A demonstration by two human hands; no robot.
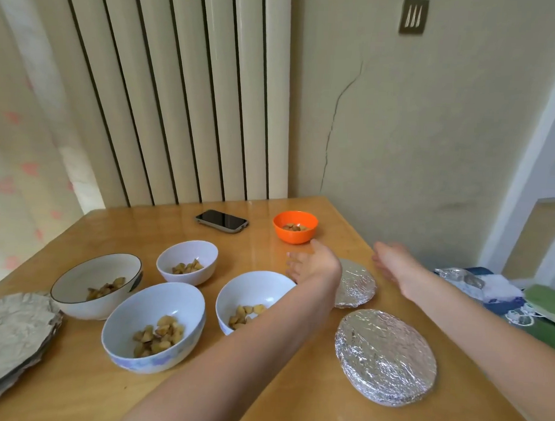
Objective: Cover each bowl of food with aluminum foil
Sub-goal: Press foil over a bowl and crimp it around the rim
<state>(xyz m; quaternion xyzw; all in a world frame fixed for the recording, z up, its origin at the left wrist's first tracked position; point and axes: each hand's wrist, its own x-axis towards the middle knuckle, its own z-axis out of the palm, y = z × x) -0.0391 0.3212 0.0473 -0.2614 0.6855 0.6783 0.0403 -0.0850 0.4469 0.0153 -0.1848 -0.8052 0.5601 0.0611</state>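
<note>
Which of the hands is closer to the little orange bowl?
Left. The left hand hovers open just in front of the orange bowl; the right hand is farther off to the bowl's right.

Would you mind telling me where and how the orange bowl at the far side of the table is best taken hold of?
Probably by the rim of the orange bowl, from above or its near side, thumb outside and fingers just inside the lip. It stands upright and uncovered with food low in the bottom, so the rim is free. Both the left hand and right hand are open nearby.

A home: a wooden dining surface (175,392) against a white radiator (179,93), patterned curtain (23,157), cracked wall (399,120), a smartphone (221,221).
</note>
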